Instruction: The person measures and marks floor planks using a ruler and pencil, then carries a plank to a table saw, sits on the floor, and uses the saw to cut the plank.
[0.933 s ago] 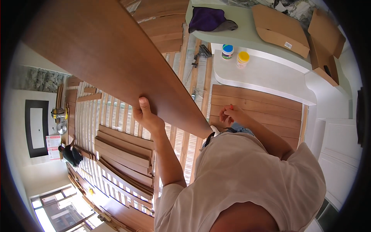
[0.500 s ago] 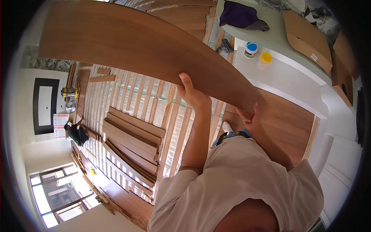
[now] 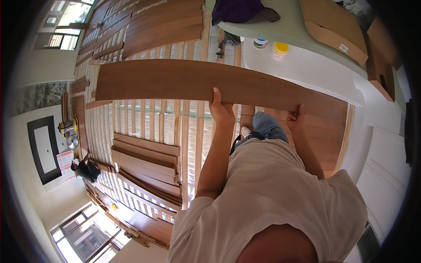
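Where wooden battens (image 3: 185,144) show below, long brown plank (image 3: 153,82) spans crosswise, just beyond grip: left hand (image 3: 222,112) clasps near edge about mid-length, right hand (image 3: 297,122) holds it closer to right end.

- The left hand (image 3: 222,112) gripped the near edge of a long brown board (image 3: 175,82) — thumb up on its face.
- The right hand (image 3: 297,121) held that same edge farther right, its thumb also on the face.
- Wooden strips (image 3: 177,125) ran in rows over shiny sheeting, with a pile of boards (image 3: 144,154) on top.
- Far left, a person in dark clothes (image 3: 89,171) bent low.
- A purple cloth (image 3: 239,10) and an open cardboard box (image 3: 331,27) lay on a pale green counter (image 3: 287,31) — two tubs (image 3: 280,49) stood below.
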Available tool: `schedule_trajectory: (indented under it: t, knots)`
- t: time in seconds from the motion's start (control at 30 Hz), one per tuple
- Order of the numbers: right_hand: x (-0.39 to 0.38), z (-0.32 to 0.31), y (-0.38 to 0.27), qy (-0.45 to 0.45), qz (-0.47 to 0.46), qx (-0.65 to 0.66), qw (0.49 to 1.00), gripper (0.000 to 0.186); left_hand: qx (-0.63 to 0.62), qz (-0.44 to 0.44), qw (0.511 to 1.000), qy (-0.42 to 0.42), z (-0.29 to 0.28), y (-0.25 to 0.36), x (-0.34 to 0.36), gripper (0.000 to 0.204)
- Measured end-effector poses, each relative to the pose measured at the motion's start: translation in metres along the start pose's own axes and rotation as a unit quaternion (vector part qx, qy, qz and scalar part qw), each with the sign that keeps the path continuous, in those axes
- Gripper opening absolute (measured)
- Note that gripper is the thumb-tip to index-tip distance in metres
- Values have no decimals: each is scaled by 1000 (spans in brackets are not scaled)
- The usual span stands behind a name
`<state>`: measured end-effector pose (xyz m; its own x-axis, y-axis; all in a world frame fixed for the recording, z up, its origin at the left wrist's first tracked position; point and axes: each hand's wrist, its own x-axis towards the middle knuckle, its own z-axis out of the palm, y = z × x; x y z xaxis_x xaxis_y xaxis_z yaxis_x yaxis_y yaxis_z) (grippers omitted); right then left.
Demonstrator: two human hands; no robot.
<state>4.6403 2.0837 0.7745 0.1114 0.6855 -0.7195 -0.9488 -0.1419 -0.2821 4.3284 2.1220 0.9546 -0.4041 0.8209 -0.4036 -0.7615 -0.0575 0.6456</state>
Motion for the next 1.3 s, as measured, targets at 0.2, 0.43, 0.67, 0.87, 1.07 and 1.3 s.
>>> schedule_trajectory:
  t: [0.2,0.43,0.67,0.87,1.07,1.3]
  knots:
    - [1,28,-59,57,-60,-24,996,21,9,-144,986,-88,-22,-53,45,40]
    - [25,11,-86,27,-109,-57,992,16,-41,-208,972,-104,-13,-73,64,39]
    - [38,-4,-30,44,-72,25,996,13,1,-218,965,-147,-24,-24,85,36]
    - [21,-17,50,39,-125,57,990,16,52,-242,947,-207,-60,20,115,35]
    - [-32,-13,111,117,-198,98,968,18,42,-295,922,-247,-109,64,126,32]
    - [-116,11,175,142,-243,129,951,12,35,-320,904,-281,-152,120,117,32]
